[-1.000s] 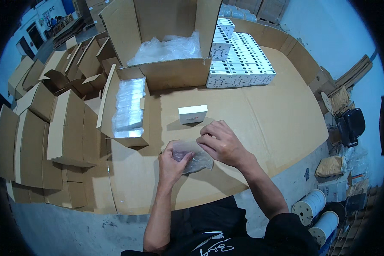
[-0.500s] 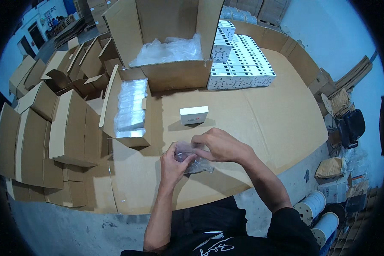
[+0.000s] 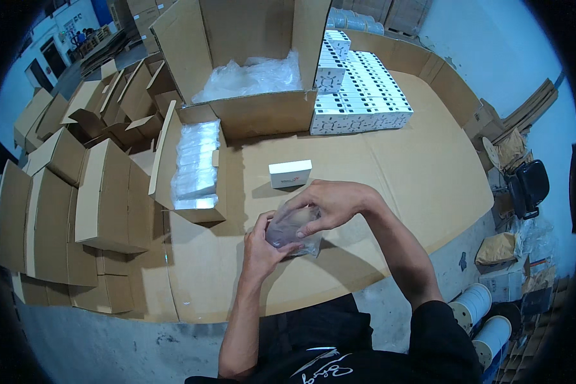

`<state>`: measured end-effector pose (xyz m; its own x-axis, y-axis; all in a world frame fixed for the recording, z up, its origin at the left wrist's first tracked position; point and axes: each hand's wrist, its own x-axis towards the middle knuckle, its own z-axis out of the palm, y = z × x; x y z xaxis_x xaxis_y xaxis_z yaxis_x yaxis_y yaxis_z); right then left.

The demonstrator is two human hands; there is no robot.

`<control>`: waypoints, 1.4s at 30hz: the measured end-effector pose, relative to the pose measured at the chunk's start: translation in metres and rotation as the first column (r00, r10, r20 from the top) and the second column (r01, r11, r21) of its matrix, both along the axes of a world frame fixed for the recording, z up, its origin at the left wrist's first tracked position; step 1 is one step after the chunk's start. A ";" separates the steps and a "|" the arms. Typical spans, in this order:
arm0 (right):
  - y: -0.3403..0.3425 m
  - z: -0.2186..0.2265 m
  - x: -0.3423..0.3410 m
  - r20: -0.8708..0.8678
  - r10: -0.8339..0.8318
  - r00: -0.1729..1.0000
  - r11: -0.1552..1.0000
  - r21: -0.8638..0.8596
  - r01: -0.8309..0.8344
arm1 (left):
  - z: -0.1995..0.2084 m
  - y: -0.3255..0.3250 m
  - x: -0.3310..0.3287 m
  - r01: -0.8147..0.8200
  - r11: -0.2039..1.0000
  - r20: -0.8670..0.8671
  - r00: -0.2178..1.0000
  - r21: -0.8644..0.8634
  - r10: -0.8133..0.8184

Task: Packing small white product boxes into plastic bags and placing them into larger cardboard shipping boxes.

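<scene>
A clear plastic bag (image 3: 293,232) is between my two hands over the front middle of the cardboard-covered table. My left hand (image 3: 261,248) grips its left side, thumb across the lower edge and fingers up the side. From the upper right, my right hand (image 3: 334,203) grasps the bag's upper part, its thumb in front and fingers stretched over the top. Whether anything lies inside the bag is hard to make out. Just beyond my hands stands a small white box (image 3: 290,174).
Left of it, an open carton (image 3: 221,208) holds several bagged items in a row (image 3: 195,163). Behind, a large open carton (image 3: 262,115) contains clear plastic (image 3: 253,77). White patterned boxes (image 3: 361,118) are stacked at the back right. Empty brown cartons (image 3: 109,198) crowd the left.
The bag has been spread out flatter and wider. My right hand has moved slightly up and right, its fingers opening from a bunched pinch to reach across the bag's top.
</scene>
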<state>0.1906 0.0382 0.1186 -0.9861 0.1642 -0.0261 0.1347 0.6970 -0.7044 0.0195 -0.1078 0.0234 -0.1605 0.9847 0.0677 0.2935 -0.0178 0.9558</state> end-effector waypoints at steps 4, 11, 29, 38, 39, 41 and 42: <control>0.001 0.009 -0.005 0.118 -0.041 0.992 0.986 -0.153 0.059 | 0.004 -0.003 0.000 0.009 1.000 0.014 1.000 0.014 -0.009; 0.009 0.005 -0.002 0.057 -0.013 0.998 0.992 -0.123 0.020 | 0.011 -0.003 0.001 0.021 0.998 -0.042 0.999 -0.052 -0.023; 0.028 -0.032 0.023 -0.349 -0.733 0.583 0.666 -0.540 0.515 | -0.008 -0.001 0.002 -0.127 0.990 -0.075 0.988 0.063 0.131; 0.011 -0.074 0.009 -0.296 -0.801 0.520 0.584 -0.575 0.573 | -0.014 0.000 0.002 -0.143 0.986 0.036 0.989 0.088 0.141; 0.013 -0.078 0.008 -0.275 -0.802 0.530 0.573 -0.604 0.553 | -0.016 -0.001 0.002 -0.154 0.985 0.094 0.985 0.078 0.147; 0.019 -0.088 0.011 -0.314 -0.790 0.527 0.598 -0.589 0.544 | -0.009 0.001 0.003 -0.149 0.986 0.057 0.988 0.074 0.145; 0.021 -0.093 0.014 -0.354 -0.774 0.524 0.623 -0.571 0.534 | -0.007 0.002 0.004 -0.145 0.987 0.019 0.989 0.070 0.144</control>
